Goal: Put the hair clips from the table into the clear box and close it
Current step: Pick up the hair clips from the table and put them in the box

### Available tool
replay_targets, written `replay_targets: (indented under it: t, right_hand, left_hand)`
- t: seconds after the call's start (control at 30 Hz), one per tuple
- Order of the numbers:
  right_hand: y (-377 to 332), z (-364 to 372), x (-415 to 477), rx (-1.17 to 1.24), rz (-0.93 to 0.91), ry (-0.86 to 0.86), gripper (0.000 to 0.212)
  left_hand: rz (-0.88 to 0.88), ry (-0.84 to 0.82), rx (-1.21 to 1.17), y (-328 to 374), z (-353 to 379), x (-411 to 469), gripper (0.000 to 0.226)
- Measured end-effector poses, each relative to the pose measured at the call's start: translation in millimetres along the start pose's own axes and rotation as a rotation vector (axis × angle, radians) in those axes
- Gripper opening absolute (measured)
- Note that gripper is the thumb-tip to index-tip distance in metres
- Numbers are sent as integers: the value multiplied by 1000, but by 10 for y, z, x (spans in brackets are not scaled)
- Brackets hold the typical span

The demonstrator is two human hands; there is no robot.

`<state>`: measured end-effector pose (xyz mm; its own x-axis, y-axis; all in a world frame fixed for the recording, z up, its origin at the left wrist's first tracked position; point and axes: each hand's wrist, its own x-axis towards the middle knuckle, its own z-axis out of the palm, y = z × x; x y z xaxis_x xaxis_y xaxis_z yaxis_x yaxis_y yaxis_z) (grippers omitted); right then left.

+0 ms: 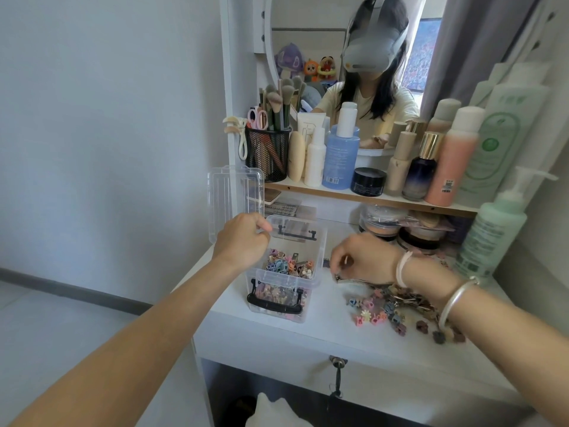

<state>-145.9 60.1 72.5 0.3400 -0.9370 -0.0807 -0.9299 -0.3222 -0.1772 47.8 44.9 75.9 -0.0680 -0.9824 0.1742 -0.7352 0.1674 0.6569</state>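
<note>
Left hand [243, 238] fingers curled on clear box [284, 291] rim — right hand [360, 257] fingers pinching hair clips [388, 306], fingertips partly hidden.

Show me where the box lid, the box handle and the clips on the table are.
lid [235, 192], head view, middle of the open clear panel
handle [275, 305], head view, black front bar
clips [381, 309], head view, middle of the pile

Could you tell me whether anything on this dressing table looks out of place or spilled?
Only the loose hair clips scattered on the tabletop beside the clear box, under the right hand. The left hand holds the lid upright.
</note>
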Motion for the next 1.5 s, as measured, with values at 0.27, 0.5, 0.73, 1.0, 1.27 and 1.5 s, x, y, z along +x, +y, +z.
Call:
replay_targets:
  t: [0.27,0.5,0.73,1.0,1.27,1.5]
  right_hand:
    - [-508,-402,102,335,-151,145,17]
    - [-145,-292,150,244,38,253,17]
    - [107,176,177,-207,91,-151,35]
    - [138,250,226,-300,19,-79,26]
    - [27,-419,71,132,-5,294,12]
    - [-453,-418,301,480,-41,227,27]
  left_hand:
    - [-8,6,9,6,3,14,26]
    - [-46,41,-39,-53,-44,32,23]
    - [-48,41,-27,-40,-10,54,24]
    - [-45,35,-44,-24,0,52,24]
    - [-49,27,-55,-18,4,49,25]
    - [-40,15,-52,8,21,34,25]
